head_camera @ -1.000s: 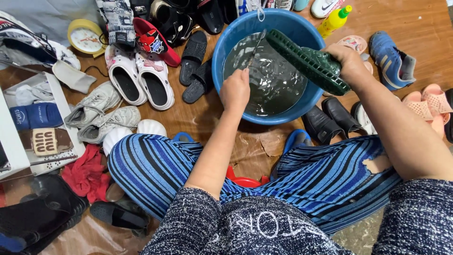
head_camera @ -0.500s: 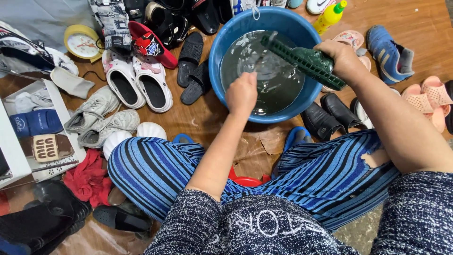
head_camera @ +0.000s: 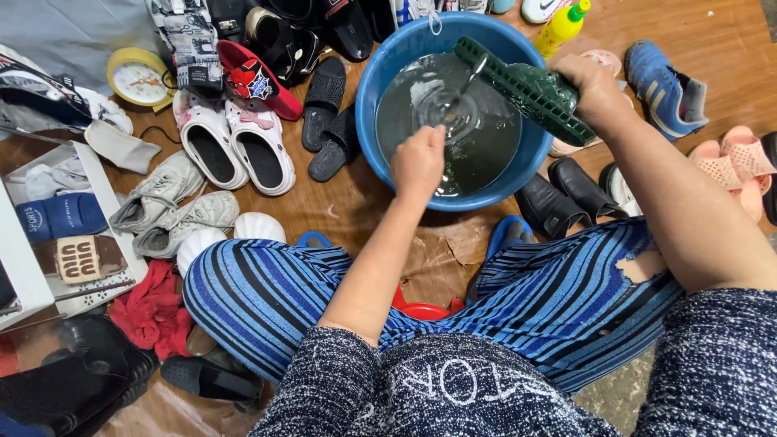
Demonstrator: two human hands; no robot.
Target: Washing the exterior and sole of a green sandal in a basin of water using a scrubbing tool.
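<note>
I sit on the floor in blue striped trousers with a blue basin of water in front of my knees. My right hand grips the heel end of a dark green rubber slipper and holds it tilted over the basin. A thin stream of water runs off its toe into the basin. My left hand hovers over the near rim, fingers curled downward. Whether they hold anything is hidden.
Footwear crowds the floor around the basin: white clogs, black slippers, grey sneakers, black shoes, a blue sneaker, pink sandals. Beyond the basin stands a yellow bottle. A yellow clock lies far left.
The slipper stays over the basin in my right hand and now drips a stream that ripples the water. My left hand has shifted slightly along the near rim.
</note>
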